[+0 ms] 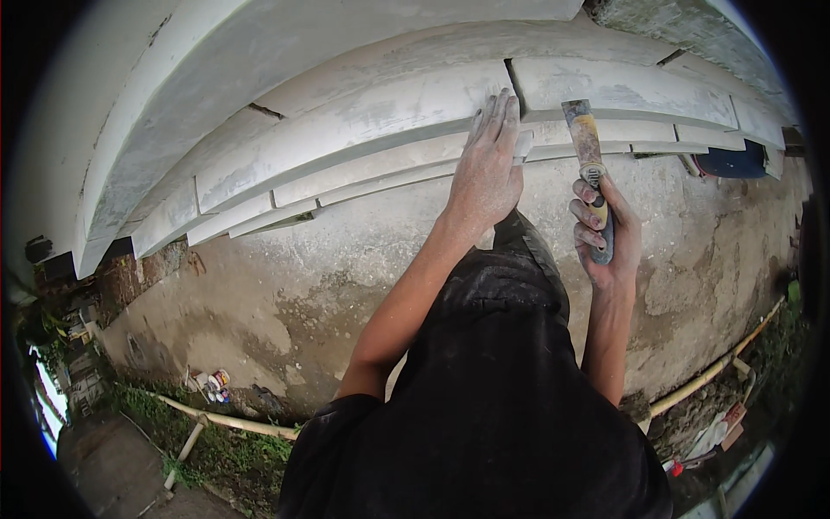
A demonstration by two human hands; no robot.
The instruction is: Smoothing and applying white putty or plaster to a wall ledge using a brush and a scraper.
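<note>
Right hand (616,227) wrapped round scraper (584,138), blade up in front of boards; contact unclear. Left hand (491,164) fingers straight, at white board (372,112) beside dark gap (516,85); can't tell if it grips pale piece (524,144). Probably surface-prep, feeling the face. Next scrape needs blade laid flat. Stained wall (346,251) below.
</note>
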